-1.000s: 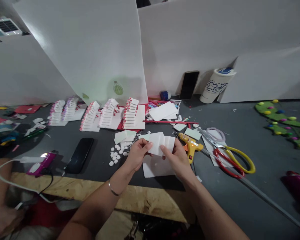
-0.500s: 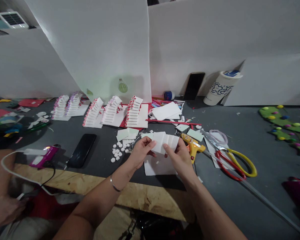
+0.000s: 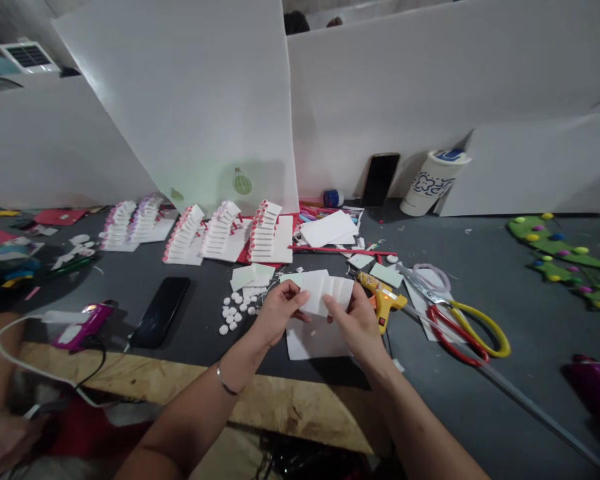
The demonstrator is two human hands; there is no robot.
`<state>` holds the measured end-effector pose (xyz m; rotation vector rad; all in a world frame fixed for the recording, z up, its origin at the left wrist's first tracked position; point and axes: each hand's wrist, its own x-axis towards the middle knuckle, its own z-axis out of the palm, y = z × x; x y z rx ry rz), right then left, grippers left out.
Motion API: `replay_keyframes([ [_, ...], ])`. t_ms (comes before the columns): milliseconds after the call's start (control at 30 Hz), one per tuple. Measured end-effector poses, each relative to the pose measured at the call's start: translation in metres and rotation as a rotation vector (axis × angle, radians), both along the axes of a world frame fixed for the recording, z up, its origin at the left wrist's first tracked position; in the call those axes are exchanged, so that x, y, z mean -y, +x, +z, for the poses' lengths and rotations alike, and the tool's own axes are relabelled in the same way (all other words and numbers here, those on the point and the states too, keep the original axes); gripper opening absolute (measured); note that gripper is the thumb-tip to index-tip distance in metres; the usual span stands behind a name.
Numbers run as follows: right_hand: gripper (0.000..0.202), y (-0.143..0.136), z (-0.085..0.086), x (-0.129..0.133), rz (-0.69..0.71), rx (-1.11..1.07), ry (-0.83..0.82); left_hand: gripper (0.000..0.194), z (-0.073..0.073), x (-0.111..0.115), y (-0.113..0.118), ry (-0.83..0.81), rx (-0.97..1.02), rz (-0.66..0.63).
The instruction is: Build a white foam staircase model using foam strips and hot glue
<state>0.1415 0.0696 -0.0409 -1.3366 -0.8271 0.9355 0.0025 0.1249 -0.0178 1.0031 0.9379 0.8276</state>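
A small white piece of paper (image 3: 318, 287) with several parallel creases is stretched between both of my hands, just above the table. My left hand (image 3: 280, 310) pinches its left end between thumb and fingers. At the other end, my right hand (image 3: 355, 320) grips it, thumb lying on the creased part. Beneath lies a larger white sheet (image 3: 313, 340). Several white round pieces (image 3: 236, 310) are spread left of my left hand, below some pale green paper pieces (image 3: 253, 275). Close to my right hand rests a yellow glue gun (image 3: 384, 299).
White fan-like paper pieces with red tips (image 3: 265, 233) stand along the back. Scissors (image 3: 460, 323) and a long glue stick (image 3: 540, 410) lie right. A black phone (image 3: 161, 312) and a purple device (image 3: 86, 327) lie left, beside another person's arm (image 3: 0, 373). A white cup (image 3: 433, 183) stands behind.
The view has shifted slightly, so the whole scene sits a little lower and further left. Both hands keep hold of the creased paper in nearly the same pose.
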Motion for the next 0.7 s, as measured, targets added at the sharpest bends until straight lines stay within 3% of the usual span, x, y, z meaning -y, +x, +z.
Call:
replay_keyframes([
  [400,0.033,0.0006,-0.0015,-0.0004,0.090,-0.069,0.036,0.039,0.0029,0.0009,0.0002,0.018,-0.003,-0.058],
  [567,0.037,0.0033,0.0019,0.0003,0.149,-0.099,0.004,0.039,0.0024,-0.0009,-0.0015,0.003,0.015,-0.006],
  [700,0.036,0.0071,-0.0053,-0.0009,0.154,-0.089,0.016,0.038,-0.0001,-0.0023,-0.0024,0.002,-0.004,-0.011],
])
